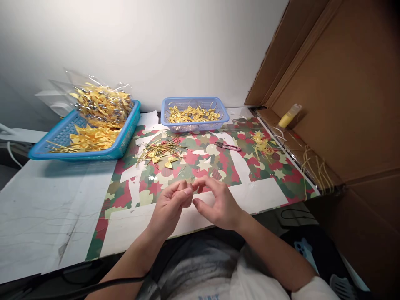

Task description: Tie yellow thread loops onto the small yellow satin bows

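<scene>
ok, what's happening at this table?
One person's left hand is closed, the right hand open beside it; anything held is hidden. Beyond them, two yellow bows lie by a pile of gold strands, with pink snips to the right. More yellow pieces sit in the blue basket and the lilac basket.

No wording can be read for certain. The one trace of lettering is a short line of blue print (208,297) on the front of the person's pale shirt (215,286), below and between the left grip (171,203) and the right grip (220,205); the view's lower edge cuts it off, leaving the characters too small to make out.
</scene>
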Available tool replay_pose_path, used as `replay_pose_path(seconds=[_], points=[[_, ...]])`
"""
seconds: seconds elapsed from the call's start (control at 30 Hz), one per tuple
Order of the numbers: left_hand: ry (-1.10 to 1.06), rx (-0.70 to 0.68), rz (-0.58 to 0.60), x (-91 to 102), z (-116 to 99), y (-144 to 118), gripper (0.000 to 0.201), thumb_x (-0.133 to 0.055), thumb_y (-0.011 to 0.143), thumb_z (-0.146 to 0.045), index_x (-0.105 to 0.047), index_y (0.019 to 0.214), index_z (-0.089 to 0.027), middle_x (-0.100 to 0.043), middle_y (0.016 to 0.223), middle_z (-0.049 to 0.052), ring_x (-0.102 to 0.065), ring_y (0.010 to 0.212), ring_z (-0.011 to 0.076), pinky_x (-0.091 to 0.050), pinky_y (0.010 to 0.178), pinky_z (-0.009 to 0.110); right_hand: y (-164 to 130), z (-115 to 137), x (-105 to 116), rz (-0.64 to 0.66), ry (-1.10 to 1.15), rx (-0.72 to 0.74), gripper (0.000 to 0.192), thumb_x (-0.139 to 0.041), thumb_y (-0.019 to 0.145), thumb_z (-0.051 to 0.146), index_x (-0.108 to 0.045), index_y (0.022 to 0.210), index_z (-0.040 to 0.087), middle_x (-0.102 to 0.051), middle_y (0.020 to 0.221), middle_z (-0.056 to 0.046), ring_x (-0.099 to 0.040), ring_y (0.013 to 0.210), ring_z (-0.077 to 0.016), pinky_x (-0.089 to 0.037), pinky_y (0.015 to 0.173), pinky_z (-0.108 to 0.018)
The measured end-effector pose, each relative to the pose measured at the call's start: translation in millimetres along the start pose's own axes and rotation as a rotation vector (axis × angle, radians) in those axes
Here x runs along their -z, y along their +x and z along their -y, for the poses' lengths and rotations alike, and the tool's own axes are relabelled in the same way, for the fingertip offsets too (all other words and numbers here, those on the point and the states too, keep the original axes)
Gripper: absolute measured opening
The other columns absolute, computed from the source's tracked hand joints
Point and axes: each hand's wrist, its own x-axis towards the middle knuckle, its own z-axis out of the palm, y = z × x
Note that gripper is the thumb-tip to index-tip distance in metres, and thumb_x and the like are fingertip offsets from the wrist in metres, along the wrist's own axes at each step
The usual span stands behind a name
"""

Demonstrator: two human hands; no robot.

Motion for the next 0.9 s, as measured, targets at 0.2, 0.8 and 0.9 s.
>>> replay_pose_path(seconds=[0.2,0.8,0.9], points=[[0.037,-0.033,0.031,0.8,1,0,0.044,-0.061,0.085,-0.026,-0.03,0.055,-0.017,-0.031,0.054,-0.005,-0.026,0.054,0.0097,-0.026,0.053,0.023,-1,-3,-6,-0.124,-0.132,0.134,0.01,-0.059,0.082,0.013,-0.059,0.074,0.019,-0.063,0.066,0.003,-0.057,0.063,-0.0105,-0.045,0.069,-0.026],[0.056,-0.13,-0.208,7.0,-4,-4,0.057,-0.066,0.083,-0.025,-0.015,0.057,-0.017,-0.012,0.055,-0.006,-0.017,0.051,0.0079,-0.021,0.048,0.022,-5,-5,14,-0.122,0.05,0.101,0.015,-0.045,0.075,0.013,-0.043,0.061,0.02,-0.042,0.057,0.004,-0.038,0.056,-0.01,-0.033,0.056,-0.025],[-0.065,-0.031,-0.146,6.3,-10,-2,0.058,-0.07,0.079,-0.028,-0.019,0.054,-0.017,-0.015,0.053,-0.007,-0.017,0.049,0.0071,-0.02,0.046,0.02,-7,-9,23,-0.155,0.073,0.032,0.015,-0.046,0.077,0.015,-0.045,0.062,0.02,-0.044,0.058,0.003,-0.04,0.056,-0.0104,-0.034,0.055,-0.025]])
